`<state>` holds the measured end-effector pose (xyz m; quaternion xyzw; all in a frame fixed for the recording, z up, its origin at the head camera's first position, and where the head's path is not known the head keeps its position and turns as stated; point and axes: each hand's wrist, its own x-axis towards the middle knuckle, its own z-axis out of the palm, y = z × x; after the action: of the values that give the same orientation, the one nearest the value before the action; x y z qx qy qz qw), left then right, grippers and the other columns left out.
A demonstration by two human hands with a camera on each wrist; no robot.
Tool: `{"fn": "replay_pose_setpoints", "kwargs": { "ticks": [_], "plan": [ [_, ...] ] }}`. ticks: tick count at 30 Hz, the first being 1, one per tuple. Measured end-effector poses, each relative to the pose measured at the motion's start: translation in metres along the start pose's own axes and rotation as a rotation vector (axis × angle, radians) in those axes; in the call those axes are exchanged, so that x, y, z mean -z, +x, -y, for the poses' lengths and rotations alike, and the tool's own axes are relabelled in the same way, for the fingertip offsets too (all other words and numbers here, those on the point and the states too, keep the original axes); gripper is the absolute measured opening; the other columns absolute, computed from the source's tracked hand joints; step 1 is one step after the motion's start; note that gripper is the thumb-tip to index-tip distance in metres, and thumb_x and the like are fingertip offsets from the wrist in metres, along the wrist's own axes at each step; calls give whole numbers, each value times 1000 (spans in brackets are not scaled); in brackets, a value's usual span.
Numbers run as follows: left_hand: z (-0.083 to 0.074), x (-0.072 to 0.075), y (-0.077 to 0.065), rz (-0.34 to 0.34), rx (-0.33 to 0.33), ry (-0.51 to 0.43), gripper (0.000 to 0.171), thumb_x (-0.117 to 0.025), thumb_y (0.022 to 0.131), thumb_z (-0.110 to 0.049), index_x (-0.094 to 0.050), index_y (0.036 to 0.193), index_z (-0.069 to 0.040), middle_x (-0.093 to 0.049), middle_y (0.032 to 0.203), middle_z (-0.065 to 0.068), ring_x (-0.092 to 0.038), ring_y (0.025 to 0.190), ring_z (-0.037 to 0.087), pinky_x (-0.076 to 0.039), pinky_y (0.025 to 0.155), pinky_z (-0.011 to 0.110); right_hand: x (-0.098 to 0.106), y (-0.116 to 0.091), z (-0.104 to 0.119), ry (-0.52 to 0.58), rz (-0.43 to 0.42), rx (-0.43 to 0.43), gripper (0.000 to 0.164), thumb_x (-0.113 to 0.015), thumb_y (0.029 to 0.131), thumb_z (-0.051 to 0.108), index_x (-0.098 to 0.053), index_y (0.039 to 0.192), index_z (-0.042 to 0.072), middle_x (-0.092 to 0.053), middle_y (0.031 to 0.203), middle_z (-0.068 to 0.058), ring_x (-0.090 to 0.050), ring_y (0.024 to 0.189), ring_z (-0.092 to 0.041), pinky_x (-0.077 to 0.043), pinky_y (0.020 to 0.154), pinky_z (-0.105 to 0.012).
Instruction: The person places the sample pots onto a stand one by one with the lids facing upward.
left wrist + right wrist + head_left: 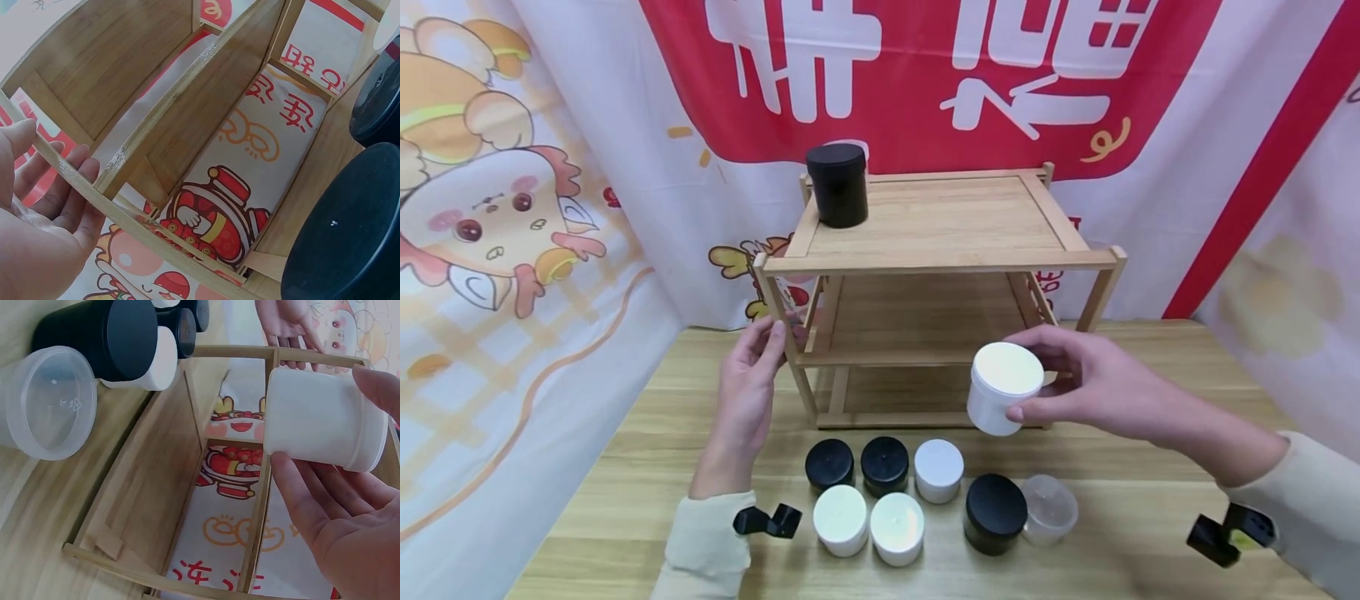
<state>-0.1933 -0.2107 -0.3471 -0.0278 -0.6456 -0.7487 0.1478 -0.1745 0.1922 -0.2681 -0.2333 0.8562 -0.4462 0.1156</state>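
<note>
Here, left hand (748, 367) grips rack (958, 217), right hand (1078, 375) a white jar (994, 402), before white characters (801, 79).

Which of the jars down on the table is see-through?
The translucent jar at the right end of the group in the head view, beside a black jar; the others there are solid black or white.

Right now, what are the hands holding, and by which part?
The right hand holds the white jar by its side; the left hand holds the wooden shelf by its left front post.
</note>
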Motion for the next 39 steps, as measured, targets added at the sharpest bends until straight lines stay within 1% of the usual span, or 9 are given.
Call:
{"fn": "replay_pose_setpoints", "kwargs": {
  "ticks": [4, 9, 11, 13, 18, 22, 26, 31, 39],
  "plan": [
    [-1, -1, -1, 1, 13, 12, 48, -55, 114, -32, -53, 150, 0, -68, 133, 4, -64, 122, 13, -44, 114, 31, 1, 0, 2, 0, 10, 6, 65, -91, 88, 28, -60, 144, 17, -68, 131, -8, -68, 112, -26, -64, 87, -33],
    [-1, -2, -2, -4, 16, 22, 38, -55, 113, -33, -61, 143, -11, -68, 132, 1, -64, 123, 13, -44, 115, 31, 7, 1, 11, -21, 13, 13, 66, -92, 88, 29, -60, 144, 17, -70, 131, -7, -69, 114, -25, -64, 89, -32],
    [-1, -2, -2, -6, 15, 21, 35, -55, 114, -33, -62, 141, -13, -68, 134, 0, -63, 124, 13, -44, 115, 31, 11, 1, 18, -41, 10, 15, 66, -92, 87, 30, -60, 144, 18, -70, 131, -6, -69, 114, -25, -64, 89, -33],
    [-2, -2, -2, -5, 12, 18, 38, -54, 114, -33, -60, 143, -10, -67, 134, -1, -63, 125, 13, -43, 117, 32, 15, 1, 25, -64, 7, 12, 66, -92, 87, 30, -60, 144, 20, -70, 131, -5, -69, 114, -25, -64, 89, -34],
    [-3, -2, -1, -4, 8, 22, 46, -55, 114, -32, -55, 149, -3, -70, 128, -4, -65, 122, 14, -43, 118, 34, 20, 3, 39, -94, -2, 1, 67, -92, 87, 32, -59, 144, 23, -68, 130, -5, -67, 114, -27, -64, 86, -36],
    [-3, -1, -1, -2, 21, 26, 42, -56, 113, -34, -58, 147, -8, -69, 131, 0, -64, 123, 15, -42, 118, 34, 23, 5, 48, -101, -9, 19, 68, -93, 86, 32, -60, 144, 24, -68, 130, -5, -68, 113, -26, -64, 88, -35],
    [-2, 0, -2, -1, 26, 21, 36, -56, 113, -34, -62, 142, -14, -70, 132, 0, -64, 124, 15, -42, 118, 34, 30, 10, 58, -97, -9, 56, 66, -92, 87, 30, -60, 145, 24, -69, 131, -4, -69, 115, -27, -64, 90, -33],
    [0, 1, -3, 1, 14, 13, 35, -56, 113, -33, -63, 141, -14, -72, 127, 0, -66, 122, 17, -42, 118, 35, 38, 15, 68, -93, -23, 65, 65, -90, 89, 29, -59, 147, 24, -70, 132, -4, -69, 117, -28, -65, 87, -34],
    [-1, 1, -2, 2, 22, 18, 35, -56, 113, -34, -63, 141, -15, -69, 136, 7, -65, 123, 15, -41, 119, 34, 41, 22, 86, -125, -79, 96, 61, -90, 90, 27, -62, 144, 25, -72, 128, -2, -71, 109, -24, -64, 85, -31]
  ]
}}
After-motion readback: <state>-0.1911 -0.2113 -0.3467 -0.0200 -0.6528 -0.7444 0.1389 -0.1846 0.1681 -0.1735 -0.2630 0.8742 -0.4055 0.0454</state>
